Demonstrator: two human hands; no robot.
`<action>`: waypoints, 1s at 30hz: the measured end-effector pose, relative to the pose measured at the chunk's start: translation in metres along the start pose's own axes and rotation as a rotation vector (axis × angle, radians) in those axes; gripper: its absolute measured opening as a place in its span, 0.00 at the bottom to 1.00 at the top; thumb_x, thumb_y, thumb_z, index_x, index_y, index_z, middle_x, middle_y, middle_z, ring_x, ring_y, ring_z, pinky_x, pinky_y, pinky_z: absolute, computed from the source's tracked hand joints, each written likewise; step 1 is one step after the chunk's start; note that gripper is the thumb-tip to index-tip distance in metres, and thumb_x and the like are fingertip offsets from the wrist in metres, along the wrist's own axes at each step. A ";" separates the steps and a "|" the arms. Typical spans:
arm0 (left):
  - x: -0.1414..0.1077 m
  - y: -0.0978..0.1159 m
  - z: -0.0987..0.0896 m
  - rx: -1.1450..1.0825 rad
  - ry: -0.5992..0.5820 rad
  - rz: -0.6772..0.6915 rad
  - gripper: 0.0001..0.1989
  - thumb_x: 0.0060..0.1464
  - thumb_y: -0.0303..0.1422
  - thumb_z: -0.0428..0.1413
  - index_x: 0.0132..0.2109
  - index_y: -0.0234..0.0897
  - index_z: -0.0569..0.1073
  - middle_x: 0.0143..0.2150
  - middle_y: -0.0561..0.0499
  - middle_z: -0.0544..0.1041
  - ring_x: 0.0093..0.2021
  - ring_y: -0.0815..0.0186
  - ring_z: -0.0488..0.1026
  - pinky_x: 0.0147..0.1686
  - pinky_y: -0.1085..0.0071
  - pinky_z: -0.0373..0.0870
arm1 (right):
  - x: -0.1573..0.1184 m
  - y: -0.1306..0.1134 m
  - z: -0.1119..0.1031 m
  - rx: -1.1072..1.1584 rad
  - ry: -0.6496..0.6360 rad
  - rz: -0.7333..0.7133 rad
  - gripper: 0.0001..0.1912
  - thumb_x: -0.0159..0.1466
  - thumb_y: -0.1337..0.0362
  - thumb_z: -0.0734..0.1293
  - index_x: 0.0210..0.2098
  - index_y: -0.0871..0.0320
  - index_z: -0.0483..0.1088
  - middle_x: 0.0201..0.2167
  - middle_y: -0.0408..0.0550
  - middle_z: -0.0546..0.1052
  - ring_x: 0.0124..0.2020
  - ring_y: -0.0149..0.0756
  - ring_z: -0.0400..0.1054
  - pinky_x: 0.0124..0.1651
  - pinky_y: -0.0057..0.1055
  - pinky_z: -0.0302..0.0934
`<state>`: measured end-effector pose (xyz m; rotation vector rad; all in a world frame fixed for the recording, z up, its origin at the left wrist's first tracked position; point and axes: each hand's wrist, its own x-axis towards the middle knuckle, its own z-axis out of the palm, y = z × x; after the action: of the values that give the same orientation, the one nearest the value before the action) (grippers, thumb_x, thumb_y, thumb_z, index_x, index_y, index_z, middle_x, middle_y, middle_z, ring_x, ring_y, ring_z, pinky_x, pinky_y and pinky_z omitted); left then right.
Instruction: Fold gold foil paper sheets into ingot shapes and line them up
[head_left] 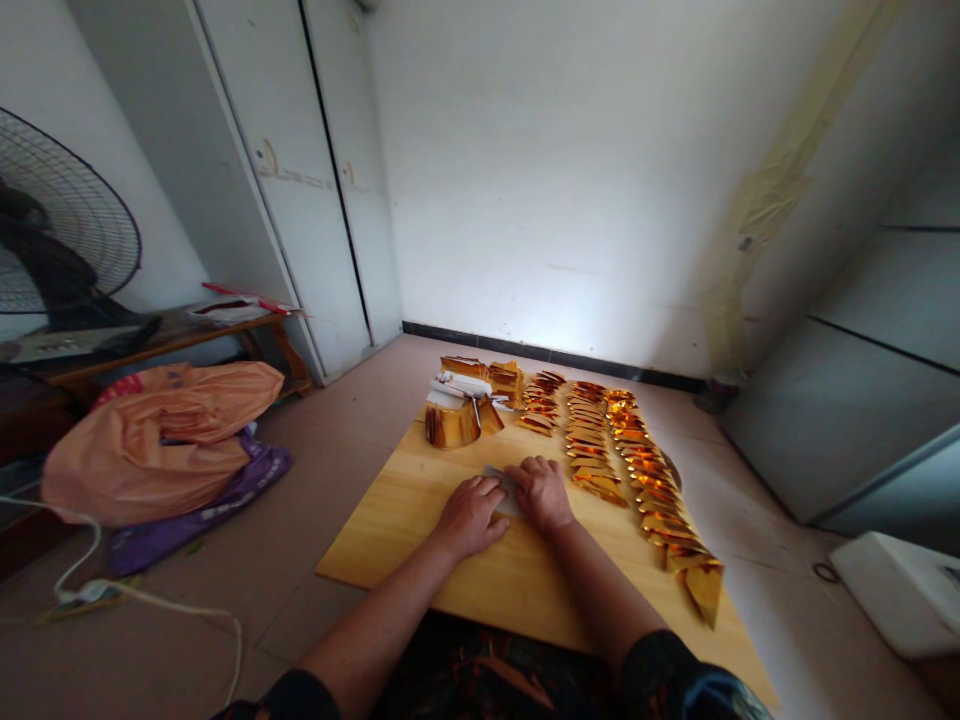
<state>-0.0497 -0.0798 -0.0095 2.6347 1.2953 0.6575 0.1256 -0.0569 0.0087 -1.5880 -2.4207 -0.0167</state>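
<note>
A small greyish-white sheet of paper (508, 497) lies on the wooden board (390, 510), between my two hands. My left hand (471, 515) is on its left side, fingers bent together and pressing on the paper. From the right, my right hand (541, 492) presses on its upper edge with curled fingers. Beyond them stands a curved stack of gold foil sheets (451, 425), with white paper pieces (459, 385) behind it. Folded gold foil pieces (589, 440) lie in overlapping rows on the board's right half, the longest row (660, 490) reaching the right edge.
On the left, an orange bag (157, 440) and a purple bag (202, 515) lie on the floor by a low wooden bench (289, 350) and a fan (67, 220). A cable (180, 605) crosses the floor. At right is a white box (900, 590).
</note>
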 end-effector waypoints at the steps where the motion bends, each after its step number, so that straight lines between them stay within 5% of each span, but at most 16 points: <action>1: 0.000 0.000 0.000 0.001 -0.002 -0.004 0.16 0.49 0.36 0.57 0.46 0.38 0.72 0.49 0.46 0.72 0.50 0.57 0.66 0.52 0.61 0.64 | -0.003 -0.001 0.000 -0.009 -0.005 -0.009 0.18 0.64 0.65 0.60 0.52 0.46 0.68 0.41 0.48 0.71 0.44 0.39 0.60 0.45 0.35 0.45; 19: -0.004 0.005 0.000 0.077 0.071 0.003 0.07 0.51 0.29 0.53 0.39 0.38 0.72 0.47 0.45 0.68 0.48 0.59 0.65 0.48 0.62 0.67 | -0.009 -0.010 -0.002 -0.057 -0.075 -0.036 0.15 0.66 0.58 0.56 0.49 0.47 0.68 0.43 0.50 0.69 0.46 0.42 0.57 0.47 0.41 0.46; 24: -0.003 0.008 -0.004 0.105 0.062 0.049 0.08 0.52 0.30 0.54 0.41 0.38 0.71 0.55 0.44 0.67 0.55 0.56 0.62 0.54 0.56 0.61 | -0.008 -0.012 -0.003 -0.084 -0.091 -0.026 0.16 0.66 0.58 0.56 0.50 0.48 0.67 0.44 0.51 0.69 0.47 0.43 0.57 0.48 0.42 0.46; 30: -0.004 0.011 -0.007 0.137 0.067 0.046 0.07 0.54 0.31 0.52 0.41 0.40 0.71 0.48 0.46 0.73 0.58 0.56 0.61 0.60 0.50 0.50 | -0.008 -0.012 -0.001 -0.082 -0.085 -0.030 0.14 0.66 0.60 0.58 0.49 0.48 0.67 0.43 0.50 0.69 0.46 0.43 0.58 0.49 0.43 0.46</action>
<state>-0.0470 -0.0905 -0.0014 2.7813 1.3472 0.6928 0.1183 -0.0689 0.0095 -1.6179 -2.5388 -0.0553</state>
